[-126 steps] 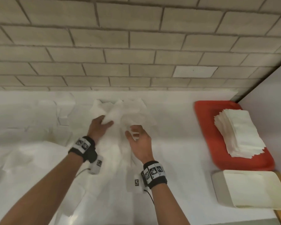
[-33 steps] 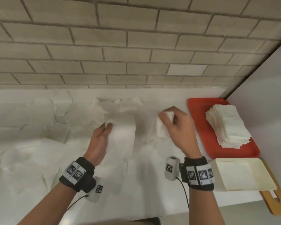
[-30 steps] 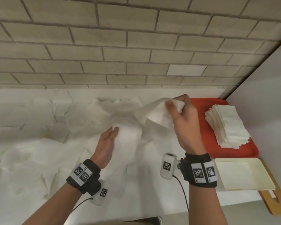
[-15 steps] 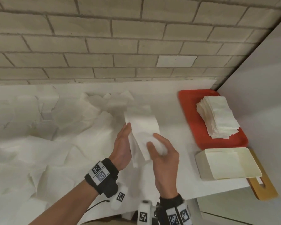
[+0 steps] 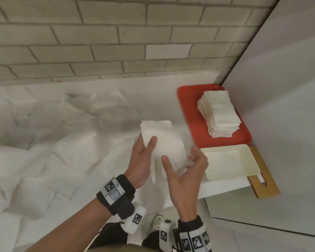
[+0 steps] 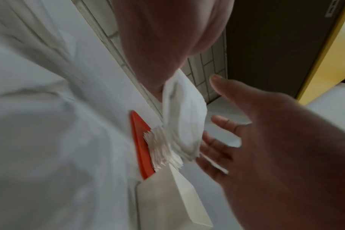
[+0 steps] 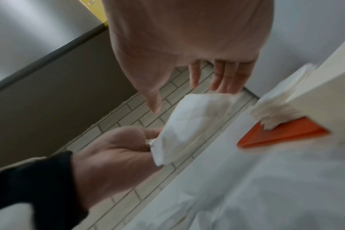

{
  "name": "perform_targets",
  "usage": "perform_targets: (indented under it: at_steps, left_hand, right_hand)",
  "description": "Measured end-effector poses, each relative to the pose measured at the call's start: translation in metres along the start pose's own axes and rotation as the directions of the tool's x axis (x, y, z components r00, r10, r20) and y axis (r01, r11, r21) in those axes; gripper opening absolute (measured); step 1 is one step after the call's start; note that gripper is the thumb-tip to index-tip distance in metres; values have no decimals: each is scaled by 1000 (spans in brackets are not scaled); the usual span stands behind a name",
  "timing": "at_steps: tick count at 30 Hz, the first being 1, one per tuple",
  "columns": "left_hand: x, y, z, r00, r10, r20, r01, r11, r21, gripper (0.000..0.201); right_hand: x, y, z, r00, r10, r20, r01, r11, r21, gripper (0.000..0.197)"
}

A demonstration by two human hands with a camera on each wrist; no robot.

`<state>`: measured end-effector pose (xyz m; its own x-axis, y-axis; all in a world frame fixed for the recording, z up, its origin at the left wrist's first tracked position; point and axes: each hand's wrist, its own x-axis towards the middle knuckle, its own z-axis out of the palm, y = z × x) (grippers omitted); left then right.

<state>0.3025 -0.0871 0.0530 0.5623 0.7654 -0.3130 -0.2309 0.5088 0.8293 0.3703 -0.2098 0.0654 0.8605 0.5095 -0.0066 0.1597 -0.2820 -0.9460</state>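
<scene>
A folded white napkin point(image 5: 162, 140) is held up above the counter by my left hand point(image 5: 147, 148), thumb on its front face and fingers behind it. My right hand point(image 5: 182, 160) is beside its lower right edge with fingers spread and straight, gripping nothing; its thumb lies close to the napkin's front. In the left wrist view the napkin point(image 6: 185, 115) hangs from my left hand, and the open right hand point(image 6: 266, 140) is next to it. In the right wrist view the left hand point(image 7: 118, 147) pinches the napkin point(image 7: 193, 124) at one end.
A red tray point(image 5: 189, 106) at the right holds a stack of folded napkins point(image 5: 218, 113). In front of it a cream box point(image 5: 231, 164) sits on a wooden board point(image 5: 264, 180). Loose unfolded napkins point(image 5: 53, 142) cover the counter's left. A brick wall stands behind, a white panel at the right.
The napkin was lifted off the pile and folded between both hands. In the last half second my right hand came off its front face and opened beside it.
</scene>
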Motion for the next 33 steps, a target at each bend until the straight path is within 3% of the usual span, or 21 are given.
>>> perform_targets:
  at_steps: [2,5,9,12,15,17,19,22,24,27,30,31,33]
  left_hand:
    - [-7,-8,25,999,4,32,-4,1000,-11,35]
    - [-9,-16,57,998,48,43,-47,999,-26,38]
    - [-2,-25,79,981,166,-100,-153,981,121,46]
    - [0,-49,90,976,215,-11,-197,911,362,50]
    - [4,-80,105,971,233,62,-229,813,535,50]
    - [7,-95,112,962,246,119,-266,737,622,48]
    - [8,-99,110,949,266,167,-307,677,669,42]
    - [13,-87,80,942,297,157,-312,599,738,31]
    - [22,-68,41,932,342,118,-296,533,793,25]
    - [39,-23,-35,885,464,33,-225,366,903,19]
    - [55,26,-123,831,554,-48,-91,221,971,14]
    - [60,40,-151,819,568,-79,-33,185,982,11]
    - [66,57,-195,819,545,-177,90,183,979,26]
  right_hand:
    - [11,3,-24,982,112,155,-152,947,283,84]
    - [22,14,-67,944,195,267,-283,895,344,74]
    - [40,30,-136,960,251,123,-278,899,339,57]
    - [68,44,-180,982,184,-43,-164,944,287,56]
    - [107,72,-206,998,2,-69,-9,994,-106,40]
    - [137,97,-215,998,-57,23,61,894,-443,24]
    - [161,121,-214,990,-56,132,130,739,-661,22]
    - [176,142,-202,971,19,238,192,529,-827,11]
    - [175,141,-196,974,14,224,189,486,-853,18]
    - [156,116,-180,986,-129,109,161,509,-846,24]
    - [126,78,-138,959,-275,60,207,545,-813,28]
    - [117,67,-121,946,-317,61,239,560,-793,29]
    - [105,45,-81,924,-370,93,321,624,-712,25]
